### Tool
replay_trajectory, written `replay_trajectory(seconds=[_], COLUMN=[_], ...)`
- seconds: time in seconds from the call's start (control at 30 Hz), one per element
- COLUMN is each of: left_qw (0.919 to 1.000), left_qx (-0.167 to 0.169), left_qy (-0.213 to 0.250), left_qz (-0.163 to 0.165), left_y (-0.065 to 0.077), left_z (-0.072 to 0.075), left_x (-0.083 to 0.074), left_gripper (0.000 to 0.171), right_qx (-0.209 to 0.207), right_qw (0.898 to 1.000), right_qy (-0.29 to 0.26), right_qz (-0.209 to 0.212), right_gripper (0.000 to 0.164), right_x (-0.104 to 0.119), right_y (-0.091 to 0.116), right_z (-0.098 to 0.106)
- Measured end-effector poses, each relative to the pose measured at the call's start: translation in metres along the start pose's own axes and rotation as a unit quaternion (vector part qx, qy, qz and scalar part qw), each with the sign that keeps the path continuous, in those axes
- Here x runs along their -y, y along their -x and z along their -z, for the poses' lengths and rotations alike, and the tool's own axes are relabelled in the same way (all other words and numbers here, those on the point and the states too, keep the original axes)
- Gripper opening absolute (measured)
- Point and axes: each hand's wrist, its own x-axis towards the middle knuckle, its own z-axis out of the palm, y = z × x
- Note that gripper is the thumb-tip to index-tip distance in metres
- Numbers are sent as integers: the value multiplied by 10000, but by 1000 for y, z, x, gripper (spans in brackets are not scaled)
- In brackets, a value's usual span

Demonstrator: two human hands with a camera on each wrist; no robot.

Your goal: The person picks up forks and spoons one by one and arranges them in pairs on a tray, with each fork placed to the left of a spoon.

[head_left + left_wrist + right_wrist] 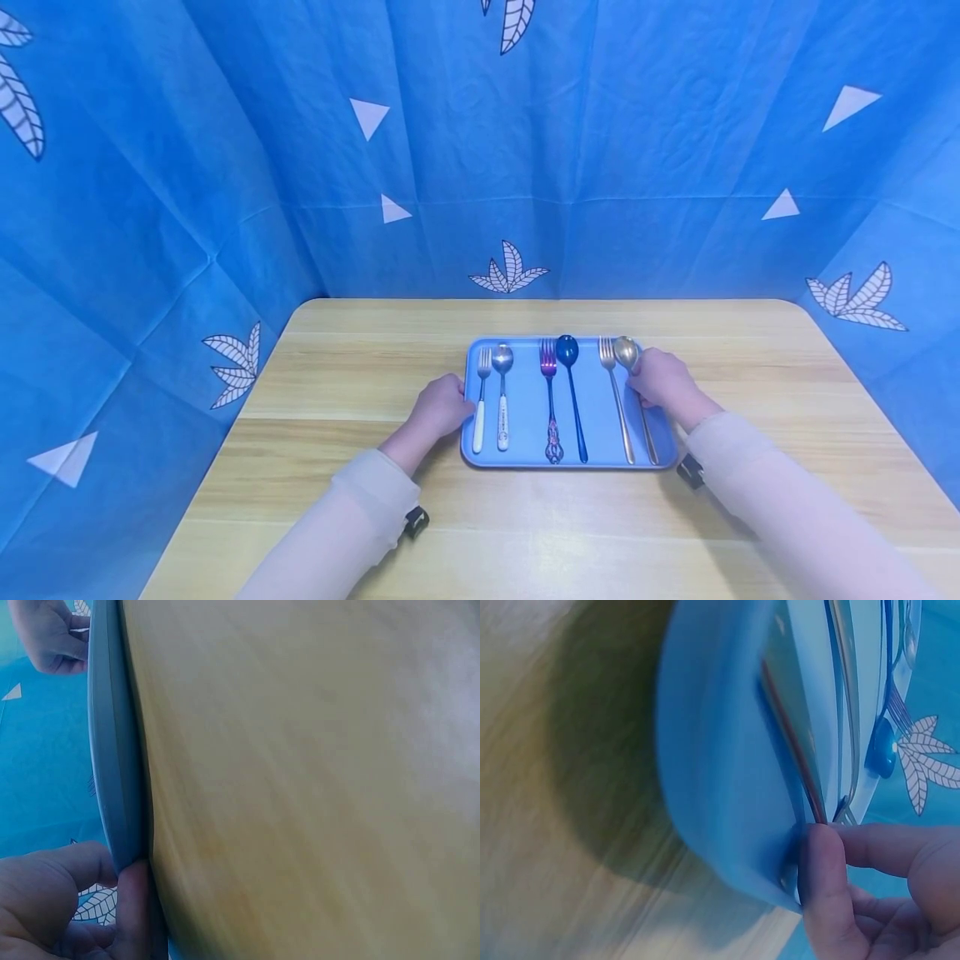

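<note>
A light blue tray (525,417) lies on the table, bearing forks and spoons in pairs. At its left edge my left hand (442,406) pinches the rim, thumb and finger on either side of it in the left wrist view. Over the right edge, my right hand (663,383) pinches a metal spoon (627,352) near the top of its handle (799,750). The spoon's bowl shows beyond my fingers in the head view. Just left of it lies a metal fork (617,392).
A dark blue spoon (573,392) and a purple fork (551,387) with an ornate handle lie mid-tray. Toward the left are a white-handled spoon (503,408) and a white-handled fork (481,408). A blue patterned curtain (465,158) hangs behind the wooden table (360,358).
</note>
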Motion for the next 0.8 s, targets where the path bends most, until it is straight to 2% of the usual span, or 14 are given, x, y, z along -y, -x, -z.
replay_trajectory(seconds=[0.2, 0.43, 0.63, 0.8], left_qw=[9999, 9998, 9999, 9999], left_qx=[-54, -67, -66, -55], left_qy=[-109, -166, -129, -112], left_qz=[-65, -36, 2, -12], left_y=[-1, -2, -1, -1], left_z=[-1, -1, 0, 0], left_x=[1, 1, 1, 1], left_gripper=[8, 9, 9, 9], right_qx=[8, 27, 136, 29], right_qw=[9999, 10000, 9998, 10000], right_qy=[-116, -73, -141, 78], right_qz=[-42, -21, -22, 40], right_gripper=[27, 36, 17, 26], right_x=[-1, -4, -7, -13], right_y=[0, 0, 2, 5], right_z=[0, 0, 4, 11])
